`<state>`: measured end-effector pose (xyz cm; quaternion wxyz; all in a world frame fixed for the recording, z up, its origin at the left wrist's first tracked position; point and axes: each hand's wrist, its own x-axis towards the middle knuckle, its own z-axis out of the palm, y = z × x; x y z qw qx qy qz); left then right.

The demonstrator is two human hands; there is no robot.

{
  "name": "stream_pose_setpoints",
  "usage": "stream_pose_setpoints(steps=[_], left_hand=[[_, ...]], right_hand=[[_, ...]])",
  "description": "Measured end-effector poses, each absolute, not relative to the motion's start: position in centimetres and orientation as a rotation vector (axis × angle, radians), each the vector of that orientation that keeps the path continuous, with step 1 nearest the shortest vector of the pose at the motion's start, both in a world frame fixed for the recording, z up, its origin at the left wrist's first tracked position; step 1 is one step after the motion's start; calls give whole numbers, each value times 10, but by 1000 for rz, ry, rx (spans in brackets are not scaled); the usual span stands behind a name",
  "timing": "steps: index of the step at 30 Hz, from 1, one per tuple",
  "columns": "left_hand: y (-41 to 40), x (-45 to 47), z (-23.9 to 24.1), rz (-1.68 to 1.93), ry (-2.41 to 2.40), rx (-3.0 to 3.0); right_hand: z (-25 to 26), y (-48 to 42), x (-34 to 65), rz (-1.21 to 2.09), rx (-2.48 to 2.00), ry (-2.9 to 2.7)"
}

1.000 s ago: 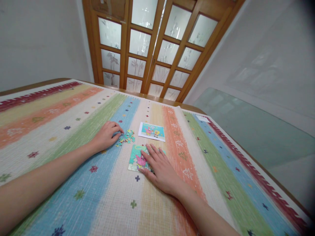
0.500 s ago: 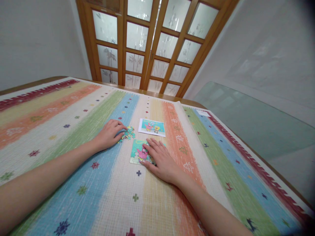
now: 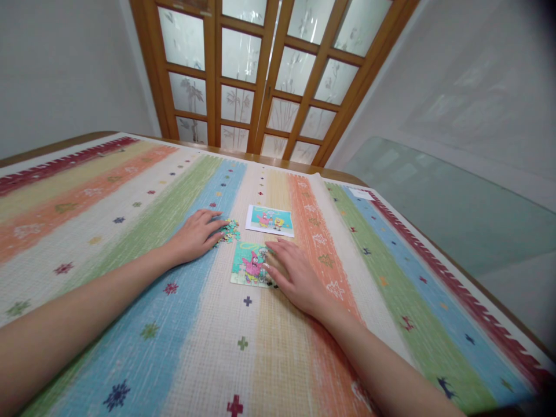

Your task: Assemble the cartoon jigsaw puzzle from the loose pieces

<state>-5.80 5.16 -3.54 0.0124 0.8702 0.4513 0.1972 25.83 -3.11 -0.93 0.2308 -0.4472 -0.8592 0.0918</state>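
Observation:
My left hand [image 3: 197, 234] rests at the edge of a small heap of jigsaw pieces [image 3: 231, 230], its thumb apart from the forward-reaching fingers, which touch the heap. No piece can be seen gripped in it. Right of the heap lies a partly assembled jigsaw puzzle [image 3: 249, 266], flat on the cloth, with a pink starfish figure on a turquoise ground. Over its right part my right hand [image 3: 293, 272] is laid, fingers stretched out and thumb apart, hiding that side of the picture. Just beyond the puzzle lies a printed picture card [image 3: 270, 221] showing a pink and a yellow cartoon figure.
A striped tablecloth [image 3: 217, 347] with printed motifs covers the table. A white paper label [image 3: 361, 194] lies near the far right edge. Behind the table stand wooden doors with frosted panes [image 3: 240, 55], and a pale green glass panel [image 3: 434, 202] is on the right.
My right hand has slid slightly right across the puzzle, uncovering more of its middle. My left hand stays at the heap with little change. The view has shifted slightly.

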Motion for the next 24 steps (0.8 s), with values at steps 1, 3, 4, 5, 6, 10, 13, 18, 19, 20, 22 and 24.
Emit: stream_pose_setpoints(steps=[1,3,4,5,6,10,13,18,19,20,22,24], left_hand=[[51,-58,-35,625,1409,2718],[51,-59,-34,649,1401,2735],[50,-59,-34,662,1393,2740],[50,-59,-33,677,1385,2741],[49,-59,-31,698,1378,2741],[47,-58,-28,714,1305,2749],[48,-57,-27,669,1246,2749],[50,-57,-27,698,1197,2742],[50,-57,-27,705,1189,2739],[50,-57,-27,709,1183,2733],[50,-56,-27,712,1174,2714],[50,-55,-27,715,1163,2690]], right_hand=[[-10,-30,259,265,-1227,-2344],[-10,-29,261,286,-1212,-2308],[-11,-29,261,293,-1200,-2297],[-11,-28,262,297,-1188,-2288],[-11,-28,262,301,-1178,-2283],[-10,-29,263,306,-1175,-2258],[-9,-29,263,307,-1171,-2243],[-7,-29,264,300,-1180,-2229],[-7,-29,264,298,-1182,-2228],[-6,-29,264,297,-1182,-2229],[-7,-29,264,294,-1179,-2233],[-8,-29,264,294,-1176,-2241]])
